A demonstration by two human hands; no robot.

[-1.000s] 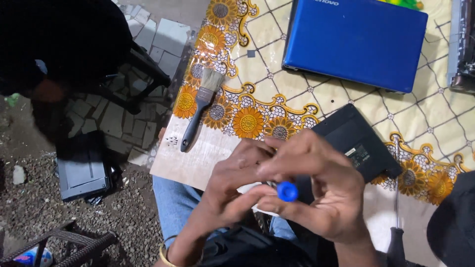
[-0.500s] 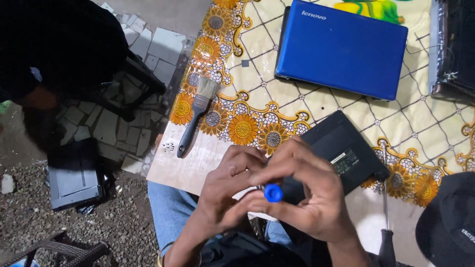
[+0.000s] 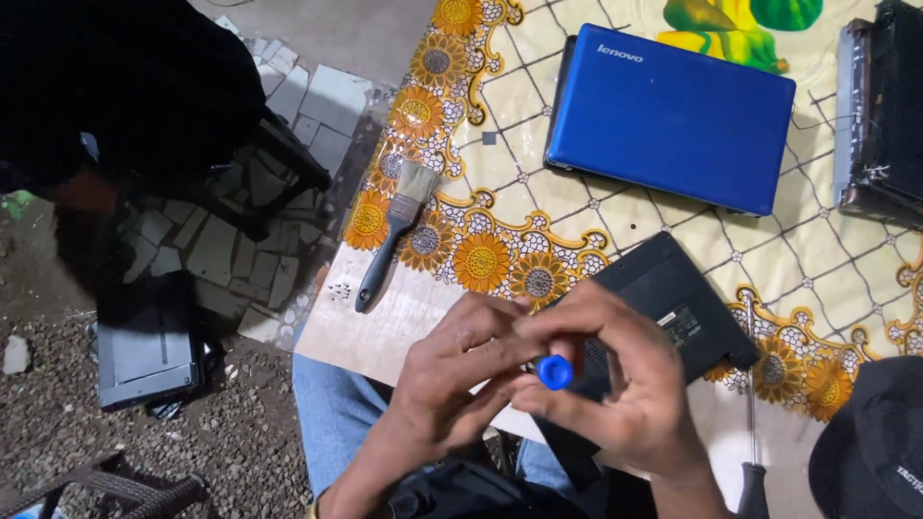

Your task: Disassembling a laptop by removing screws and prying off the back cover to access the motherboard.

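Low centre of the frame, my right hand [image 3: 625, 394] and left hand [image 3: 461, 375] pinch closed on a blue-capped tool [image 3: 555, 371] over the black laptop [image 3: 663, 308]. I'm mid-unscrewing, I judge; next needs steady, straight turning pressure.

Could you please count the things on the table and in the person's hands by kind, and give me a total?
Laptops and laptop parts: 3 (blue laptop, black laptop under the hands, dark laptop part at the right edge)
Paintbrushes: 1 (paintbrush)
Screwdrivers: 1 (screwdriver)
Blue caps: 1 (blue cap, held between left hand and right hand)
Total: 6
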